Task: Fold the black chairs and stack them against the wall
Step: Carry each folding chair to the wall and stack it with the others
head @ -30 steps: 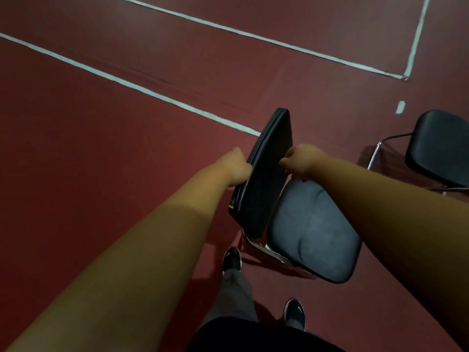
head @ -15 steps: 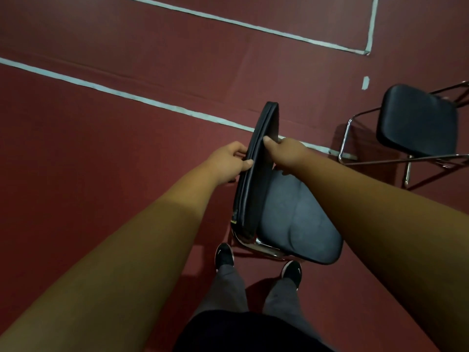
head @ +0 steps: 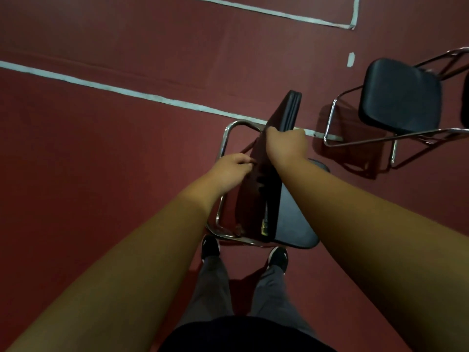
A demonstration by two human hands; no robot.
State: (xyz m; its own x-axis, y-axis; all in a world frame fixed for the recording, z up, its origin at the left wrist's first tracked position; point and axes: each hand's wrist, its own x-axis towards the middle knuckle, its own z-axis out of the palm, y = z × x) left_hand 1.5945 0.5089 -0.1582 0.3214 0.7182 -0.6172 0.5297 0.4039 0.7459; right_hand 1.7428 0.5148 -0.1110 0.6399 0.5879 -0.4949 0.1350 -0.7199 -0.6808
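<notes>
Head view down on dark red floor [head: 101, 174] crossed by white tape lines [head: 127, 91]. Half-folded black chair [head: 291, 224] near centre, just beyond black shoes [head: 210, 246]. Right hand [head: 286, 146] fingers clamped over backrest top, left hand [head: 232, 168] fingers curled on its left edge. Unfolded second chair [head: 401, 97] far right.

Centre of view: a half-folded black padded chair with a chrome tube frame [head: 291, 224], backrest on edge, seat tipped close against its right side. Gripped over the backrest's top edge by the right hand [head: 286, 146], held at the left face by the curled left hand [head: 232, 168]. Just below the chair, two black shoes [head: 210, 246] under grey trousers [head: 213, 288]. Right of the chair and apart from it, an open black padded chair on chrome legs [head: 401, 97]. Behind the chair, a white tape line [head: 127, 91] across dark red floor [head: 101, 174].
</notes>
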